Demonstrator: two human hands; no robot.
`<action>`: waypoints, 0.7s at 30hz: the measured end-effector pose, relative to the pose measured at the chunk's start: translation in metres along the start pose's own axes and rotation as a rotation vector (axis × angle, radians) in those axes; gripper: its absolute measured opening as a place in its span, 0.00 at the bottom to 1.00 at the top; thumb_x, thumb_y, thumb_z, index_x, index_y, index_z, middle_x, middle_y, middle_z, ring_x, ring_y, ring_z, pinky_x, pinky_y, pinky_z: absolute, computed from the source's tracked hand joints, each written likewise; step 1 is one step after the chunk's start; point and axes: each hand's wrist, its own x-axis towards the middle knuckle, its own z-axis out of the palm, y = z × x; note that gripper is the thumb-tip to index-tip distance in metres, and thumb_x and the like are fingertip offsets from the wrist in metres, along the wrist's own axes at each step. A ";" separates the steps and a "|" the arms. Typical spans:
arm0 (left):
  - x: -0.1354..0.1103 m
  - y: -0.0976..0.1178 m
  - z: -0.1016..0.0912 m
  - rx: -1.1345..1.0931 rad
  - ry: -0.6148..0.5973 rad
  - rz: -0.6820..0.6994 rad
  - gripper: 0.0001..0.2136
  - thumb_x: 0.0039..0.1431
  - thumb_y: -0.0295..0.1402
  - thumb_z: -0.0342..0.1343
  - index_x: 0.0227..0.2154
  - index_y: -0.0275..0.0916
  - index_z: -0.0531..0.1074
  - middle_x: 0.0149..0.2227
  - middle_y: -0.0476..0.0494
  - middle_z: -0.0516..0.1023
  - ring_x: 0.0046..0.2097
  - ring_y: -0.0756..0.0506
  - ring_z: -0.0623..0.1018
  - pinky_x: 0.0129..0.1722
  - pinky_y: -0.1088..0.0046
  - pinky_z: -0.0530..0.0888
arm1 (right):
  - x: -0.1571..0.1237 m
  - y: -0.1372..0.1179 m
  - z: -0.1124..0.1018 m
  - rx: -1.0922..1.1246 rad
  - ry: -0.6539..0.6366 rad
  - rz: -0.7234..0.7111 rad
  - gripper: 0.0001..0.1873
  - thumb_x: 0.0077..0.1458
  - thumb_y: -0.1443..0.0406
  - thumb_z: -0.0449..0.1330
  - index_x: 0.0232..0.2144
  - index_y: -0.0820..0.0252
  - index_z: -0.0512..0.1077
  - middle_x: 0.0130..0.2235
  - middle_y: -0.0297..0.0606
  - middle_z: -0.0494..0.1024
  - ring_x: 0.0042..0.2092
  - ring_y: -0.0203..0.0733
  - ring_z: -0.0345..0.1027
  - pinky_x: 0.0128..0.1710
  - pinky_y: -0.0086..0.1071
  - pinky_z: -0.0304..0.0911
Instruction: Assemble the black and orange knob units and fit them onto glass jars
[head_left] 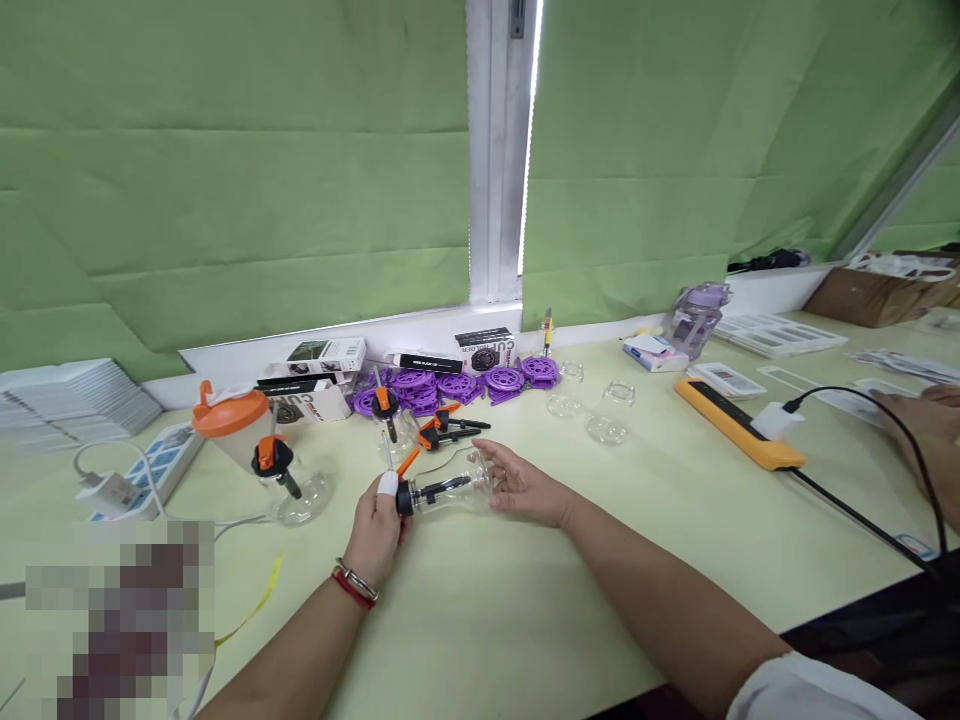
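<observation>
A clear bottle (466, 488) lies tilted sideways between my hands, just above the table. My left hand (377, 528), with a white wrap on the thumb, grips its black and orange lid (405, 497) at the neck. At the other end, the fingers of my right hand (529, 487) curl round the base. A black tube shows inside the glass. Two lidded clear bottles stand nearby, one on the left (304, 500) and one behind (397, 442). Loose black and orange lids (446, 430) lie beyond my hands. Farther right are two lidless clear bottles (609, 430).
Purple plastic parts (420, 390) and black-and-white boxes (484, 352) line the back wall. An orange-lidded cup (236, 425) and white power strip (169, 455) stand left. Rightward are a yellow power strip (739, 425), a purple bottle (699, 318) and another person's hand (919, 420).
</observation>
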 end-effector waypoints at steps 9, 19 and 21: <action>-0.001 -0.001 0.000 -0.006 -0.013 -0.024 0.19 0.57 0.50 0.42 0.26 0.39 0.64 0.13 0.55 0.62 0.14 0.51 0.61 0.13 0.76 0.57 | 0.003 0.001 0.002 0.117 0.052 0.150 0.38 0.44 0.54 0.68 0.55 0.55 0.60 0.46 0.41 0.65 0.40 0.37 0.64 0.39 0.33 0.63; -0.003 0.000 0.002 0.008 -0.025 -0.042 0.18 0.59 0.49 0.41 0.24 0.40 0.62 0.12 0.56 0.60 0.13 0.52 0.60 0.13 0.76 0.56 | 0.007 0.007 0.002 -0.033 0.081 0.133 0.28 0.52 0.47 0.58 0.44 0.63 0.68 0.30 0.36 0.71 0.23 0.29 0.56 0.24 0.28 0.53; -0.002 -0.001 0.002 0.012 -0.029 -0.039 0.18 0.59 0.49 0.41 0.24 0.39 0.63 0.12 0.56 0.61 0.13 0.52 0.60 0.14 0.76 0.57 | 0.006 0.006 0.002 -0.064 0.079 0.138 0.29 0.53 0.45 0.56 0.45 0.64 0.68 0.31 0.37 0.72 0.23 0.30 0.57 0.25 0.28 0.54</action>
